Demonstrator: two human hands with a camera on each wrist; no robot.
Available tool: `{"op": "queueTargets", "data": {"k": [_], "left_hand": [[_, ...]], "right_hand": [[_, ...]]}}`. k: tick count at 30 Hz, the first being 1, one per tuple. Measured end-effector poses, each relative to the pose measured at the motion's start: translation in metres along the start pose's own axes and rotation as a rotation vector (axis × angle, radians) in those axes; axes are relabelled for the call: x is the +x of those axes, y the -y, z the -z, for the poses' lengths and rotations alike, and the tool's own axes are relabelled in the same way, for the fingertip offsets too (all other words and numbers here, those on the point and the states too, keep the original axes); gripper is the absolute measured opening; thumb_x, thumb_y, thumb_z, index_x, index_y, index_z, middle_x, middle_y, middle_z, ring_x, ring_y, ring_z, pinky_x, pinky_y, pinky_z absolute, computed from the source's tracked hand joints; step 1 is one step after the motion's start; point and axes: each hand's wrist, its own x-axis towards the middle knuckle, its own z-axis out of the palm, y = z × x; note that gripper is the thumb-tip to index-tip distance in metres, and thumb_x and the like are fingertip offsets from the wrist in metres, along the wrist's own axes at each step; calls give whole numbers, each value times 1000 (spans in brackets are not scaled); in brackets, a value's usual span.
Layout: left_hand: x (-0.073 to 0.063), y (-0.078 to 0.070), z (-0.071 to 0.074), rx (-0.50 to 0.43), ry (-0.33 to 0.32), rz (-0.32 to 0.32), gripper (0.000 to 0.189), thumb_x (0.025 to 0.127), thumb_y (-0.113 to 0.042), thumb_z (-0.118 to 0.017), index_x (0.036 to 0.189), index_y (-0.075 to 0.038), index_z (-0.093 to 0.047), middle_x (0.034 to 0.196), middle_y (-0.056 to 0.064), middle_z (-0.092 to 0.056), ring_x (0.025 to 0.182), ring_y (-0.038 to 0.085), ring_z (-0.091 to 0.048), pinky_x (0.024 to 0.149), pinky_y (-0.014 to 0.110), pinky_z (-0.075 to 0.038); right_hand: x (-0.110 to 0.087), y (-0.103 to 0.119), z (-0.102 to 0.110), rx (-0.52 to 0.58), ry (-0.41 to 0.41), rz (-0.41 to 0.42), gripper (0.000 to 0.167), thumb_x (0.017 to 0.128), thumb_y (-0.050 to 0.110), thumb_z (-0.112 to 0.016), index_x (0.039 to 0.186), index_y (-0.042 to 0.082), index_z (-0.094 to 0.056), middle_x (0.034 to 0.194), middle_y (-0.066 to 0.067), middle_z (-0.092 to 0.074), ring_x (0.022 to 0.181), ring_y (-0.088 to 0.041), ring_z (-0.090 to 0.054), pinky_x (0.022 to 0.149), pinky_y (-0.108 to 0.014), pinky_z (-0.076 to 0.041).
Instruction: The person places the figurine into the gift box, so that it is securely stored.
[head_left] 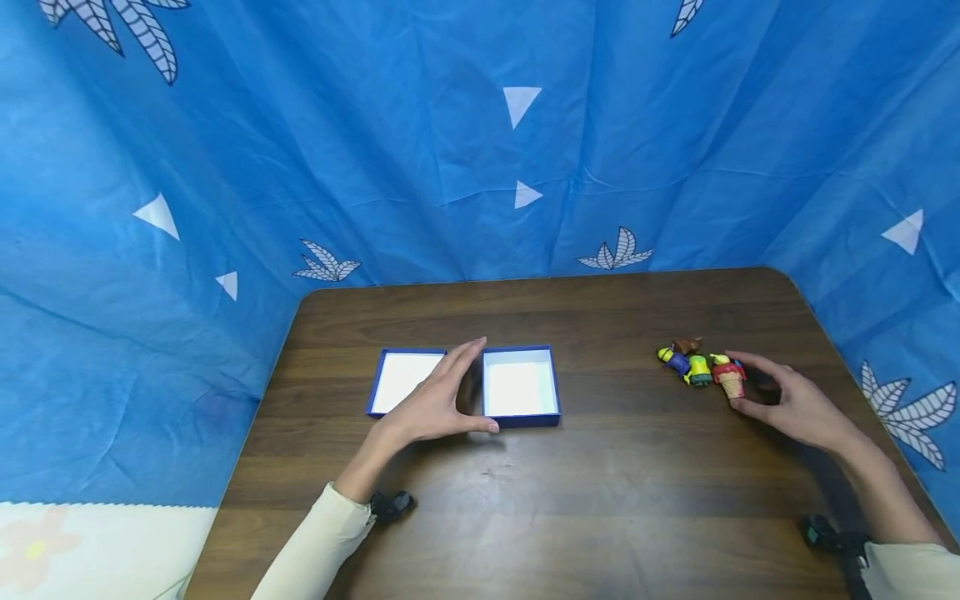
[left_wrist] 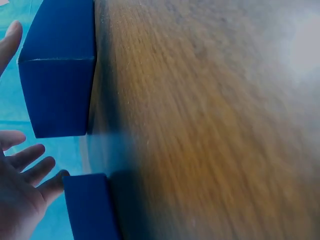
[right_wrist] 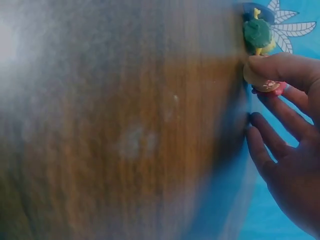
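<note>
My left hand (head_left: 435, 404) is spread with straight fingers at the left side of a blue box (head_left: 556, 392) with a white inside. Its thumb (left_wrist: 7, 45) is near the box's front left corner. The shallower blue-rimmed lid (head_left: 405, 382) lies white side up, partly behind that hand. At the right, my right hand (head_left: 806, 408) pinches a small toy figure (head_left: 729, 379) with a red top and a tan, cone-like lower part, thumb at its lower end. Beside it lie a yellow-green figure (head_left: 699, 371), a purple-and-yellow figure (head_left: 677, 362) and a brown piece (head_left: 687, 344).
A dark wooden table (head_left: 600, 500) carries everything. Blue curtain (head_left: 450, 150) with white triangles and leaves hangs behind it and along both sides. A pale flowered cloth (head_left: 97, 542) shows at the lower left.
</note>
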Motion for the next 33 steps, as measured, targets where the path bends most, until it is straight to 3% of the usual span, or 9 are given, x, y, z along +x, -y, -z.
{"op": "queueTargets", "data": {"k": [8, 17, 21, 33], "left_hand": [[5, -2, -5, -3, 30, 12, 132, 76, -67, -90, 175, -30, -10, 181, 0, -21, 166, 31, -31, 124, 66, -42], [6, -1, -6, 5, 42, 15, 129, 79, -71, -86, 175, -33, -10, 181, 0, -20, 166, 30, -31, 126, 63, -41], [6, -1, -6, 6, 46, 20, 128, 79, -70, -87, 175, -29, -12, 181, 0, -20, 166, 30, -31, 126, 62, -41], [6, 0, -7, 8, 42, 27, 127, 79, -71, -86, 175, -32, -12, 181, -2, -21, 166, 29, -31, 126, 62, -41]], "right_hand": [[3, 2, -5, -36, -44, -22, 80, 95, 32, -85, 159, 3, -46, 153, -43, -45, 130, -64, -44, 91, -82, -45], [3, 2, -6, -35, -53, -10, 83, 93, 31, -87, 161, 5, -46, 152, -40, -47, 133, -65, -40, 90, -85, -39], [3, 2, -7, -33, -58, -5, 82, 93, 31, -87, 159, 5, -48, 151, -39, -48, 133, -64, -41, 89, -84, -40], [2, 0, -11, -22, -120, 9, 79, 89, 26, -90, 155, 4, -51, 147, -35, -52, 130, -60, -48, 93, -82, -41]]}}
